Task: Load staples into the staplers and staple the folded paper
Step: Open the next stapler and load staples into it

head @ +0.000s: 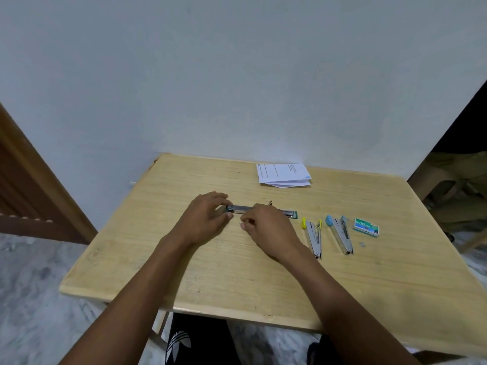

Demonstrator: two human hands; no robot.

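Note:
A long metal stapler with a green end (pixel 242 208) lies opened flat across the middle of the wooden table (pixel 263 285). My left hand (pixel 204 219) pinches its left end. My right hand (pixel 266 227) rests over its middle with the fingers curled; whether they grip a staple strip is hidden. A yellow-tipped stapler (pixel 313 237) and a blue-tipped stapler (pixel 340 234) lie open to the right. A green staple box (pixel 366 227) sits beyond them. Folded white paper (pixel 283 175) lies at the far edge.
A small loose bit of staples (pixel 363 244) lies near the box. The table stands against a white wall. A wooden door is at the left, a chair and a dark opening at the right. My dark trousers show below the near edge.

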